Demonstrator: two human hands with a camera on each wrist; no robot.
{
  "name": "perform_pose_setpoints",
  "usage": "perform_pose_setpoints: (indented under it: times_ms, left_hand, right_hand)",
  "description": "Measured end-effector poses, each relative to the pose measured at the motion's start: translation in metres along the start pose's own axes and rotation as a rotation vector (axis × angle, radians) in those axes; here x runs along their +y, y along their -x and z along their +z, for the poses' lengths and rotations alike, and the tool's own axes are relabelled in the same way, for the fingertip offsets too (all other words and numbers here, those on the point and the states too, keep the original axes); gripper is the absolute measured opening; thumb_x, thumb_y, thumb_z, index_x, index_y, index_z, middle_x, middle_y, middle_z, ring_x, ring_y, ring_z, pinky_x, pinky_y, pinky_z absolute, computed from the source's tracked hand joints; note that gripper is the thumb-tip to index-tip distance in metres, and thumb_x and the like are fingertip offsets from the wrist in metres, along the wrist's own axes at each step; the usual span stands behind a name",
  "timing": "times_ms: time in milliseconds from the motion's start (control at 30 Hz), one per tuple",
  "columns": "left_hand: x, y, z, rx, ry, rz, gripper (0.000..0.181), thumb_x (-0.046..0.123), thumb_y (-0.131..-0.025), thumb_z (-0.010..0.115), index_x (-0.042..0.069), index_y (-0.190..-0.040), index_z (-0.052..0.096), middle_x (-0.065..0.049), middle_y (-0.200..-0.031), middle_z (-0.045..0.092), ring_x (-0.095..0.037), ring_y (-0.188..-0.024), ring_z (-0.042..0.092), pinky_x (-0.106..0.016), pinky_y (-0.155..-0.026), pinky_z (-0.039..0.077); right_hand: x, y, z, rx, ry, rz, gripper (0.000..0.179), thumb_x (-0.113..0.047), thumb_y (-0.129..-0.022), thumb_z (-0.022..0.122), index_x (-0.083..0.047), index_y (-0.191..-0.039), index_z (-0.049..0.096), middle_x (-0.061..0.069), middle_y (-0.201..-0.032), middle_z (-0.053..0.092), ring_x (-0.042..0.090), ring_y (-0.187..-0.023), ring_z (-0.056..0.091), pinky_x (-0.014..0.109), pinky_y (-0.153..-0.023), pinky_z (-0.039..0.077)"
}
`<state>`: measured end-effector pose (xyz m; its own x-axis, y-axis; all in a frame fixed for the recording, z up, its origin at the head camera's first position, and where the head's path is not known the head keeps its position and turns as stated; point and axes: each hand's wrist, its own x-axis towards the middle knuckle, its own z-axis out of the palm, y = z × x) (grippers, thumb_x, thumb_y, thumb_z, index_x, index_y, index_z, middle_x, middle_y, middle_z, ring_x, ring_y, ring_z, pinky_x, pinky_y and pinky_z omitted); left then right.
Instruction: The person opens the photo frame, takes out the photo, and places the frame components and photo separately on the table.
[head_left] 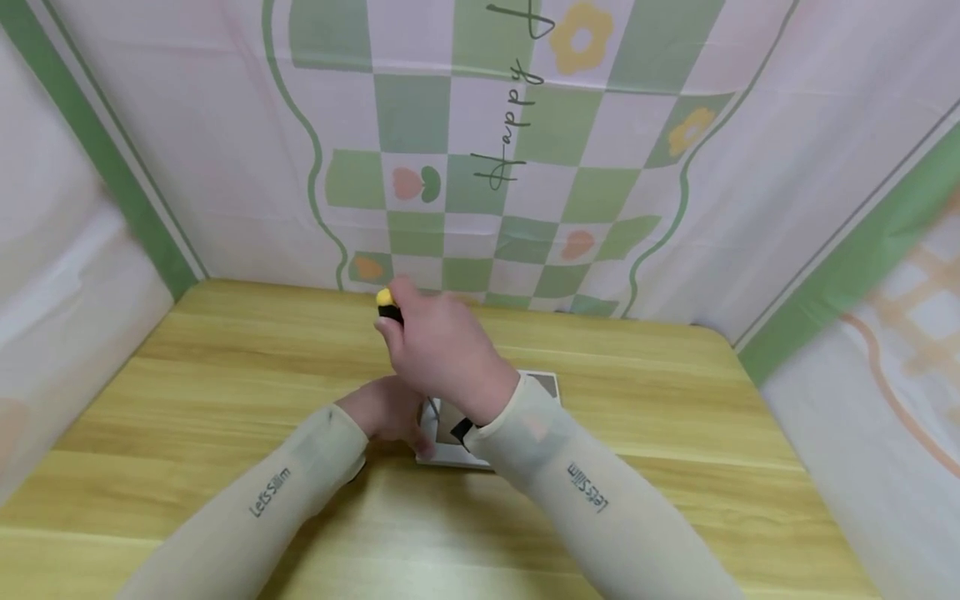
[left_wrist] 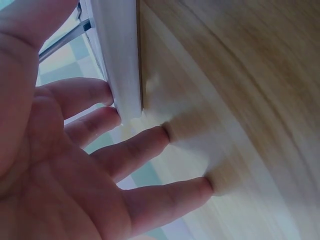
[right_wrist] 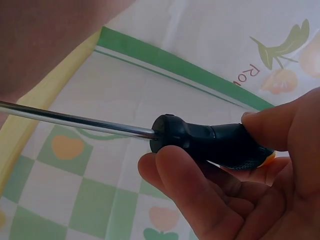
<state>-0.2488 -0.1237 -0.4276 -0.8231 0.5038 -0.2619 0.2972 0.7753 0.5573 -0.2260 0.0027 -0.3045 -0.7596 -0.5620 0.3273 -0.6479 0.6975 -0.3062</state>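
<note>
My right hand grips a screwdriver by its black handle with a yellow end. In the head view this hand is over the left part of a flat white frame with a grey-brown panel, lying on the table. The metal shaft slants down to the frame's left side, and its tip shows by a dark spot there in the left wrist view. My left hand is at the frame's left edge. Two of its nearly straight fingers touch the frame's side, and two others rest on the tabletop. My right forearm hides part of the frame.
The wood-grain table ends at the back against a hanging cloth with green checks and flowers. More cloth hangs at the left and right. Cream sleeves cover both forearms.
</note>
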Motion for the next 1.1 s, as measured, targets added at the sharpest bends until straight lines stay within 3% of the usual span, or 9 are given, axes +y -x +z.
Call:
perform_pose_setpoints:
  times_ms: [100,167,333,467,600,733,900,1100]
  left_hand:
    - [0.001,0.002,0.001,-0.003,0.037,-0.029,0.105,0.028,-0.063,0.097,0.011,-0.15,0.04,-0.004,-0.143,0.05,-0.019,-0.118,0.052,-0.038,-0.1,0.042]
    - [0.001,0.003,0.002,-0.002,0.016,-0.044,0.114,0.031,-0.064,0.096,0.012,-0.156,0.032,-0.003,-0.155,0.038,-0.02,-0.125,0.05,-0.039,-0.103,0.041]
    - [0.002,0.001,0.005,-0.028,-0.168,-0.005,0.113,0.041,-0.07,0.091,0.003,-0.156,0.028,-0.007,-0.164,0.015,-0.027,-0.141,0.033,-0.039,-0.111,0.032]
    - [0.002,-0.001,0.007,-0.038,-0.224,0.018,0.112,0.045,-0.072,0.088,0.001,-0.155,0.027,-0.011,-0.164,0.013,-0.028,-0.144,0.027,-0.039,-0.113,0.028]
    - [0.003,0.0,0.005,-0.037,-0.227,0.008,0.113,0.044,-0.071,0.089,0.0,-0.155,0.027,-0.012,-0.164,0.013,-0.03,-0.144,0.027,-0.04,-0.113,0.028]
    - [0.005,0.001,0.004,-0.039,-0.231,0.004,0.112,0.044,-0.071,0.088,0.0,-0.155,0.028,-0.011,-0.164,0.013,-0.029,-0.144,0.027,-0.04,-0.114,0.027]
    - [0.007,0.002,0.003,-0.043,-0.219,0.002,0.112,0.044,-0.072,0.088,0.0,-0.155,0.027,-0.011,-0.164,0.012,-0.03,-0.144,0.027,-0.041,-0.114,0.027]
    - [0.007,0.003,0.001,-0.051,-0.238,0.004,0.107,0.045,-0.076,0.085,0.001,-0.155,0.028,-0.01,-0.164,0.014,-0.029,-0.145,0.025,-0.04,-0.114,0.027]
  right_hand:
    - [0.005,0.004,-0.003,-0.038,-0.048,0.06,0.02,-0.03,-0.105,0.051,-0.01,-0.107,0.048,0.004,-0.065,0.052,0.019,-0.053,0.053,0.031,-0.051,0.046]
    - [0.012,0.008,-0.007,-0.052,-0.1,0.105,0.021,-0.032,-0.105,0.049,-0.011,-0.107,0.046,0.004,-0.067,0.054,0.019,-0.053,0.053,0.032,-0.05,0.046]
    - [0.042,0.029,-0.02,-0.009,-0.214,0.244,0.022,-0.035,-0.105,0.047,-0.014,-0.111,0.046,0.007,-0.076,0.057,0.02,-0.058,0.055,0.036,-0.051,0.047]
    - [0.078,0.056,-0.03,0.04,-0.407,0.385,0.024,-0.032,-0.105,0.048,-0.011,-0.116,0.046,0.01,-0.091,0.064,0.024,-0.072,0.065,0.037,-0.06,0.055]
    - [0.112,0.086,-0.032,0.106,-0.664,0.461,0.027,-0.024,-0.106,0.049,-0.001,-0.119,0.045,0.019,-0.104,0.066,0.032,-0.085,0.07,0.037,-0.069,0.059]
    - [0.141,0.117,-0.032,0.153,-0.821,0.538,0.029,-0.019,-0.106,0.048,0.006,-0.121,0.045,0.027,-0.111,0.063,0.034,-0.092,0.069,0.04,-0.076,0.058]
    - [0.169,0.151,-0.027,0.085,-0.883,0.661,0.031,-0.013,-0.103,0.054,0.009,-0.124,0.046,0.028,-0.111,0.061,0.034,-0.095,0.069,0.04,-0.083,0.056]
    - [0.189,0.177,-0.015,-0.091,-0.743,0.696,0.03,-0.01,-0.097,0.065,0.009,-0.12,0.059,0.018,-0.103,0.067,0.03,-0.089,0.069,0.035,-0.078,0.057]
